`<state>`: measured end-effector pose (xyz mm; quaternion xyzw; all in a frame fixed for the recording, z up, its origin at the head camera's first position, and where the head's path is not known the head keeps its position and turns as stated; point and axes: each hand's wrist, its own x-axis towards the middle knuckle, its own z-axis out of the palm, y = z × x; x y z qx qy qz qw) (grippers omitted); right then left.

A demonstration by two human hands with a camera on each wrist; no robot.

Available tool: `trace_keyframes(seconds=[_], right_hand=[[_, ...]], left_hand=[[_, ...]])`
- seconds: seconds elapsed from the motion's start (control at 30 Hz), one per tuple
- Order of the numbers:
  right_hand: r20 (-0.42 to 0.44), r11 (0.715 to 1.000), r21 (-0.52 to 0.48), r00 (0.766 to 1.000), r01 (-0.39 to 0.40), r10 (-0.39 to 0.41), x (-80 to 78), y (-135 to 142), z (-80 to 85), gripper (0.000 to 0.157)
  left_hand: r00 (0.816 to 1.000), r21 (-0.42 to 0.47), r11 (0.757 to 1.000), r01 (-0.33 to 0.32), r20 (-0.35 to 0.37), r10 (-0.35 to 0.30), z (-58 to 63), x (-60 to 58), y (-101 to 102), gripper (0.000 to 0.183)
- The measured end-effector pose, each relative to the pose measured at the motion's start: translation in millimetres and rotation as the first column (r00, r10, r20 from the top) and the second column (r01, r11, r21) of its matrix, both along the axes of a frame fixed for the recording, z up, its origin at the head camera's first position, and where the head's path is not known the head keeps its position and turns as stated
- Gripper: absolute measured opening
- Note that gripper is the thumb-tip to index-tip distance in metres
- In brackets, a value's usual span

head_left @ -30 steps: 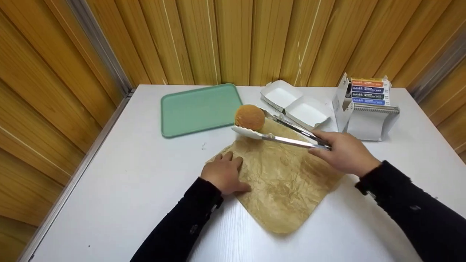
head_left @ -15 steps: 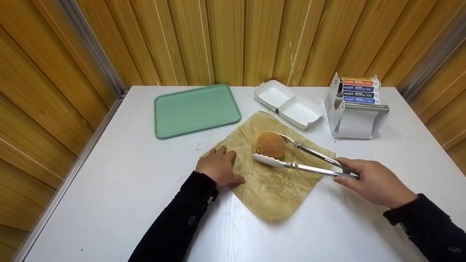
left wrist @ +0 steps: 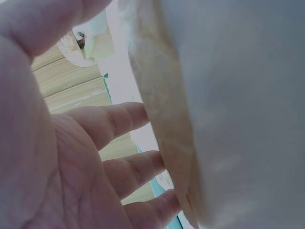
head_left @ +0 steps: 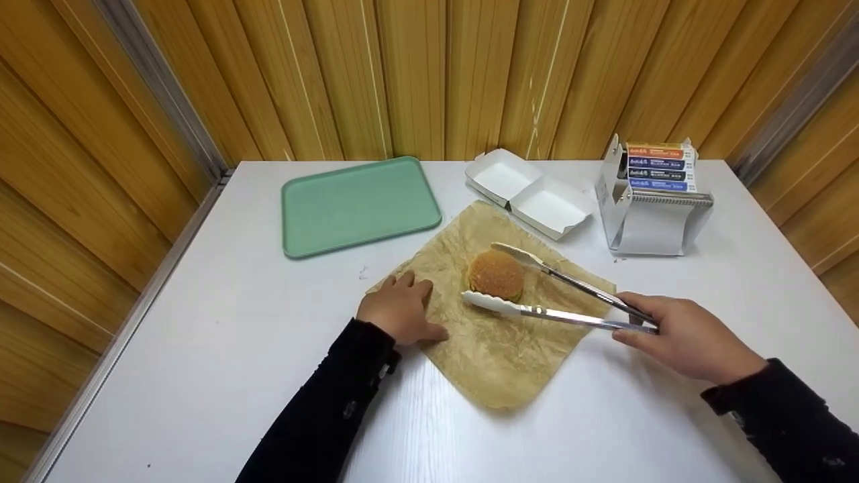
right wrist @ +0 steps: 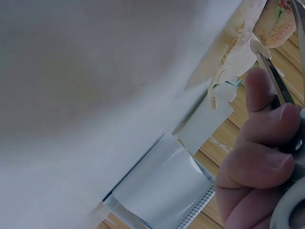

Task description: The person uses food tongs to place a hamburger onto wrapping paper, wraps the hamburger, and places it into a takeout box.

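Note:
A burger (head_left: 496, 275) with a browned bun sits on a crumpled brown sheet of paper (head_left: 503, 369) in the middle of the table. My right hand (head_left: 694, 339) grips metal tongs (head_left: 577, 318) by the handle end, right of the paper. The white scalloped tips of the tongs are spread on both sides of the burger, with a small gap showing at its far side. My left hand (head_left: 401, 312) rests with spread fingers on the paper's left corner. In the left wrist view its fingertips meet the paper's edge (left wrist: 159, 86).
Behind the paper to the left lies a green tray (head_left: 359, 208). An opened white carton (head_left: 550, 204) stands at the paper's far corner. Further right is a white dispenser (head_left: 654, 225) with several coloured labels. A wood-patterned wall (head_left: 409, 80) closes off the table's back edge.
The tongs brought the burger from near the tray toward me and right, onto the paper. Their tips have since spread apart around it. My left hand has stayed on the paper.

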<state>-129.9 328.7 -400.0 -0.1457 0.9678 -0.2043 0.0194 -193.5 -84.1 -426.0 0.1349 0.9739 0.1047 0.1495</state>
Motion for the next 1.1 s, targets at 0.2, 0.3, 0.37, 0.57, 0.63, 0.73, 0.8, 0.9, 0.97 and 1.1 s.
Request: trace_keyframes(seconds=[0.2,0.3,0.37,0.57,0.63,0.73,0.8,0.9,0.97,1.1], right_hand=[[0.009,0.995,-0.091,0.999,0.048,-0.048,-0.4,-5.5,7.3,0.061],[-0.007,0.982,-0.176,0.997,0.073,-0.076,-1.6,-20.2,10.4,0.056],[0.002,0.969,-0.229,0.996,0.091,-0.093,-3.0,-35.6,12.6,0.056],[0.06,0.897,-0.433,0.996,0.083,-0.063,-10.4,-101.4,14.4,0.058],[0.1,0.83,-0.556,0.995,0.048,0.009,-13.4,-125.6,12.4,0.055],[0.194,0.678,-0.734,0.97,0.046,0.145,-17.6,-157.4,7.8,0.046],[0.252,0.612,-0.786,0.948,0.083,0.194,-18.5,-172.5,4.1,0.043],[0.296,0.592,-0.797,0.931,0.118,0.212,-19.7,-186.9,-2.4,0.041],[0.3,0.598,-0.793,0.928,0.112,0.223,-20.2,-192.0,-6.8,0.043],[0.323,0.58,-0.805,0.913,0.126,0.249,-21.7,-196.0,-12.6,0.041]], left_hand=[[1.0,0.032,0.999,-0.007,0.018,0.006,2.8,1.3,-0.5,0.089],[1.0,0.066,0.998,-0.016,-0.002,0.016,10.2,4.5,2.2,0.086],[0.999,0.121,0.992,-0.021,-0.043,0.026,16.8,7.7,6.4,0.082],[0.997,0.445,0.895,-0.015,-0.061,0.048,29.9,22.2,27.3,0.074],[1.0,0.589,0.808,-0.02,0.008,0.019,28.6,25.4,33.1,0.076],[0.992,0.772,0.63,-0.077,0.124,-0.031,23.4,26.3,37.8,0.069],[0.974,0.858,0.485,-0.169,0.221,-0.053,20.0,25.4,38.7,0.06],[0.951,0.894,0.343,-0.288,0.309,-0.006,17.0,24.4,39.6,0.05],[0.934,0.896,0.273,-0.35,0.355,0.032,15.7,24.0,41.1,0.048],[0.924,0.896,0.227,-0.382,0.368,0.105,13.3,22.4,43.7,0.044]])
